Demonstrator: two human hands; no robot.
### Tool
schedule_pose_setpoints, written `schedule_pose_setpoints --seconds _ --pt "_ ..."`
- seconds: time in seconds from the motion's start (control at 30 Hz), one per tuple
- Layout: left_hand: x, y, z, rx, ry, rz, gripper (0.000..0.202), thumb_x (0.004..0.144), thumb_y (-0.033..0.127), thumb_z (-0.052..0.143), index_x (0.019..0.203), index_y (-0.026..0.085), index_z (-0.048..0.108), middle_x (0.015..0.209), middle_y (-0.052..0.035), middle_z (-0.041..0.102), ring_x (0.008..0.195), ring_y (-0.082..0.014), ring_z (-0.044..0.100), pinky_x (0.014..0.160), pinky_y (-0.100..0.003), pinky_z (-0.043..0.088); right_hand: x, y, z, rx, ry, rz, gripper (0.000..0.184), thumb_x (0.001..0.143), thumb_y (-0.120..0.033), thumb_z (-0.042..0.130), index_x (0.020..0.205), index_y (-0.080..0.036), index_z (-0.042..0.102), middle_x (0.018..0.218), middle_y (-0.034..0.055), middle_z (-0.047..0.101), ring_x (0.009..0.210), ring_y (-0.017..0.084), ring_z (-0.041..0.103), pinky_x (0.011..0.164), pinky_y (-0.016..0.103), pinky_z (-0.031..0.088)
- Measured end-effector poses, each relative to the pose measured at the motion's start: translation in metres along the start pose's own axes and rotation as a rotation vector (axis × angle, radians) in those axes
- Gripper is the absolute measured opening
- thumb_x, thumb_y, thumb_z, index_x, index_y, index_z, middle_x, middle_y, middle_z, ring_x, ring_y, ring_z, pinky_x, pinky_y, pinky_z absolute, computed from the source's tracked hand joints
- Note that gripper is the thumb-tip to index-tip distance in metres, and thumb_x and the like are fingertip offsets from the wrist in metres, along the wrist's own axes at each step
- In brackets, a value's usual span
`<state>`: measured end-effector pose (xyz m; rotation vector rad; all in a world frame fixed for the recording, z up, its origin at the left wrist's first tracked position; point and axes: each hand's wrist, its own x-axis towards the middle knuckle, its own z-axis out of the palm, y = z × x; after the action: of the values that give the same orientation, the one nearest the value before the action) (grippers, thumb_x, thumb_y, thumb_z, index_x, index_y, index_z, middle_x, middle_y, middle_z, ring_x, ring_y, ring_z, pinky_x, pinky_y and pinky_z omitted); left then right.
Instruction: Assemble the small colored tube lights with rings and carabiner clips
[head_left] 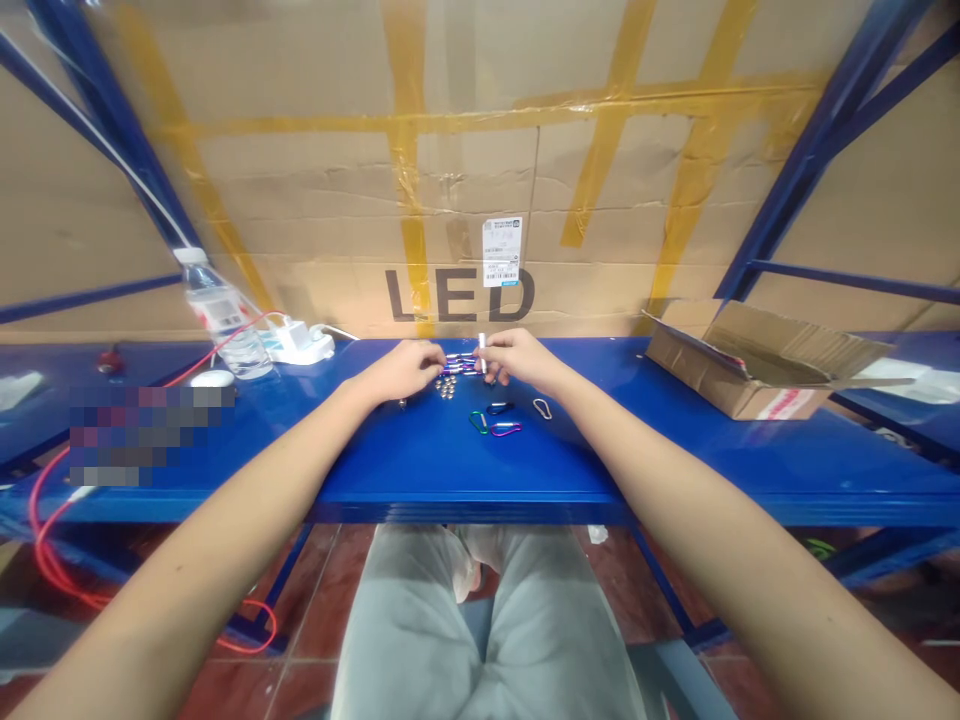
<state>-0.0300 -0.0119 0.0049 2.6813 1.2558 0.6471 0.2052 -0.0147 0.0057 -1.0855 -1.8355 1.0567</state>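
Observation:
Both my hands rest at the far middle of the blue shelf table [450,470]. My right hand [517,358] pinches a small silver cylinder [482,345], held upright at its fingertips. My left hand [409,368] is curled, its fingertips at a row of small purple and silver cylinders [459,365] lying between the hands; what it grips is too small to tell. A cluster of small silver round pieces [447,386] lies just below. Several coloured carabiner clips, green [478,421], blue [499,408], purple [506,429] and silver [542,408], lie nearer to me.
An open cardboard box [757,360] stands at the right. A water bottle [221,315], a white power strip [300,342] and a red cable [45,540] are at the left. A big taped carton marked LED [457,180] forms the back wall. Blue rack posts [817,140] flank the sides.

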Motion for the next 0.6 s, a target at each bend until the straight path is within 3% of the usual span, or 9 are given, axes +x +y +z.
schedule_pose_setpoints --seconds 0.13,0.4,0.6 --pt "-0.001 -0.009 0.001 0.046 -0.119 -0.019 0.026 0.086 0.024 0.054 0.1 0.018 0.075 0.107 -0.0087 0.074 0.094 -0.0225 0.066 0.087 -0.035 0.05 -0.002 -0.002 0.003 -0.03 -0.023 0.011 0.017 0.09 -0.018 0.058 0.074 -0.015 0.065 0.068 0.0064 0.067 0.06 0.014 0.064 0.046 0.024 0.044" --pt "0.003 -0.017 0.006 0.022 -0.165 0.008 0.023 0.084 0.027 0.058 0.093 0.021 0.078 0.101 -0.007 0.075 0.088 -0.0223 0.067 0.081 -0.033 0.049 0.0 0.004 0.003 -0.01 -0.081 -0.021 0.01 0.087 -0.015 0.058 0.079 -0.017 0.064 0.086 0.0081 0.073 0.068 0.015 0.068 0.05 0.024 0.05" --pt "0.0 -0.014 0.004 -0.03 -0.193 -0.098 0.022 0.082 0.027 0.058 0.095 0.021 0.075 0.096 -0.0056 0.076 0.078 -0.0197 0.066 0.07 -0.03 0.048 -0.003 0.002 0.004 0.0 -0.114 -0.016 0.005 0.084 -0.012 0.062 0.084 -0.017 0.064 0.088 0.008 0.073 0.071 0.015 0.069 0.055 0.023 0.052"
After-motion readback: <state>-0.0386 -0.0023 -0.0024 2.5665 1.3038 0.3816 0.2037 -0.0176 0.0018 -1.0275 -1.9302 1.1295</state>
